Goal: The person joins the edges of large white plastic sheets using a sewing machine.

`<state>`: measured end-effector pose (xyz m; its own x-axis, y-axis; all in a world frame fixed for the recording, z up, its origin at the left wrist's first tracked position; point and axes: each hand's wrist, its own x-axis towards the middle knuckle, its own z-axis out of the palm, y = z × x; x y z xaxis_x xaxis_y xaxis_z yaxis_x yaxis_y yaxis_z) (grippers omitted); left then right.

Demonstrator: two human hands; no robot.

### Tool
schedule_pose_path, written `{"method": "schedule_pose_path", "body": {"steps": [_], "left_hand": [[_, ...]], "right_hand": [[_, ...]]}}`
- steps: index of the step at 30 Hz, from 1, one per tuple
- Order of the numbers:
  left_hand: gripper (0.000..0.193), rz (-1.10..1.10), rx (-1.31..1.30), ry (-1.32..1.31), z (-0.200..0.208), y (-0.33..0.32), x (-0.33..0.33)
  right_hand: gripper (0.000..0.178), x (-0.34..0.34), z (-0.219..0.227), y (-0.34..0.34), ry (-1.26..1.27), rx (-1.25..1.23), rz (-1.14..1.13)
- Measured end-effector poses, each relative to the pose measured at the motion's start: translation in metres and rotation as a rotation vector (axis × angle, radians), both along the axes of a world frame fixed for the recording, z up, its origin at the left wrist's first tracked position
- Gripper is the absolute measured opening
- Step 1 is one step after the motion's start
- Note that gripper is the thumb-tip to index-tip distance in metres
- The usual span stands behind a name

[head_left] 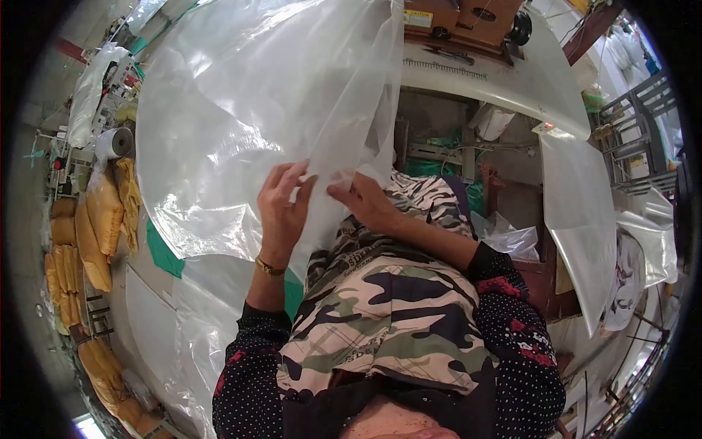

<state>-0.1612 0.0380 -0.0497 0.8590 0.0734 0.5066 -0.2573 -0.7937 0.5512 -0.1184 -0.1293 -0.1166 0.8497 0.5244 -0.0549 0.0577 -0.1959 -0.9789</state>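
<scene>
A large translucent plastic sheet point(227, 95) spreads over the work surface in front of me and hangs down toward my lap. My left hand point(284, 201) has its thumb and fingers closed on a fold of this sheet, near the sheet's right edge. Just to the right, my right hand point(365, 201) pinches the same sheet, its fingertips partly seen through the film. The two hands are close together but apart. Below them is my camouflage apron point(387, 307), with a zebra-striped cloth beyond my right wrist.
A brown machine point(468, 25) stands at the far right of the table, with a ruler strip point(446, 69) and a small dark metal tool point(450, 55) before it. Yellow padded bundles point(102, 219) and a grey roll point(115, 143) lie at left. Another plastic sheet point(578, 212) hangs at right.
</scene>
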Motion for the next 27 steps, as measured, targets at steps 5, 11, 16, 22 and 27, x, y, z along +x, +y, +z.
{"method": "schedule_pose_path", "body": {"steps": [5, 11, 16, 22, 27], "left_hand": [[0.028, -0.045, 0.026, 0.135, 0.007, -0.023, 0.012], [0.015, -0.130, -0.262, 0.188, -0.007, -0.023, 0.027], [0.008, -0.220, -0.327, 0.116, -0.004, -0.018, 0.031], [0.009, -0.368, 0.023, 0.183, 0.017, -0.013, 0.032], [0.010, -0.473, -0.051, 0.385, 0.003, -0.029, 0.038]], "right_hand": [[0.044, -0.008, 0.003, 0.000, -0.510, 0.000, -0.007], [0.034, 0.032, 0.034, -0.041, -1.364, -0.597, 0.077], [0.015, 0.026, 0.039, -0.054, -1.117, -1.050, 0.366], [0.009, -0.002, 0.081, -0.077, -1.119, -0.710, 0.449], [0.011, -0.003, 0.078, -0.057, -1.058, -0.602, 0.501]]}}
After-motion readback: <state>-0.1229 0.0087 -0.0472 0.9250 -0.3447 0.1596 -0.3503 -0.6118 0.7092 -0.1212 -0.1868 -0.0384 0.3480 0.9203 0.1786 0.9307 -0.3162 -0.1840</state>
